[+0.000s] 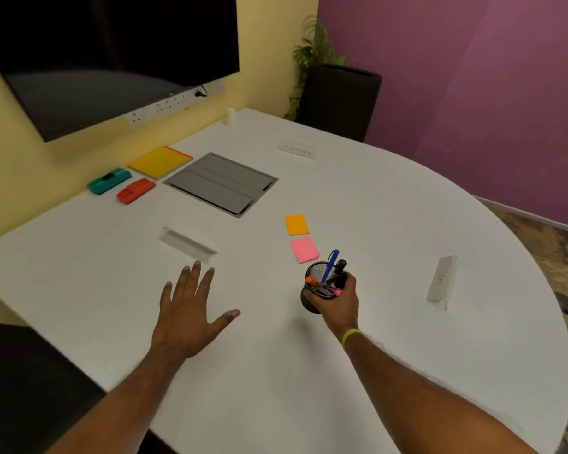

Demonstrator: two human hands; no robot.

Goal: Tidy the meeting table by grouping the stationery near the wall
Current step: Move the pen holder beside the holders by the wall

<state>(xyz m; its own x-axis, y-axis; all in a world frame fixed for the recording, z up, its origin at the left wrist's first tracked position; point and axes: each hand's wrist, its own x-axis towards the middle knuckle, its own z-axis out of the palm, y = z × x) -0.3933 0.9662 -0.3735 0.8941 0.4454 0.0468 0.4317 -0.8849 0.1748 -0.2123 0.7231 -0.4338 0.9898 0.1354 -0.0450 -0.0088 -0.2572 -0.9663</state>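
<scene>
At the upper left of the frame, close to the yellow wall (pixel 269 60), some stationery is already together: a green eraser (pixel 109 181), a red eraser (pixel 135 190) just beside it, and a yellow notebook (pixel 159 162) a little further right. Next to the notebook a grey hatch (pixel 220 183) is set flat into the white surface (pixel 276 371).

In the lower middle, the left hand (pixel 191 319) is spread wide with straight fingers, palm down, and holds nothing. Just above its fingertips lies a white name plate (pixel 188 245).

Right of centre, an orange sticky pad (pixel 296 224) and a pink sticky pad (pixel 304 250) lie one behind the other, well apart from the group at the wall. Just below them, the right hand (pixel 336 304) has its fingers curled round a black pen cup (pixel 310 304), which stands upright with several pens (pixel 330 263) in it. Whether the cup rests on the surface or is a little lifted cannot be told.

The group at the wall lies up and to the left from the cup, so the cup probably must travel diagonally that way. The right hand has the grip, although the left hand is nearer to the group. On this line the two sticky pads and the hatch come first; the pads are flat, and the cup should stay upright so that the pens do not fall out.

At the far right a second name plate (pixel 441 278) lies apart from the path.
</scene>
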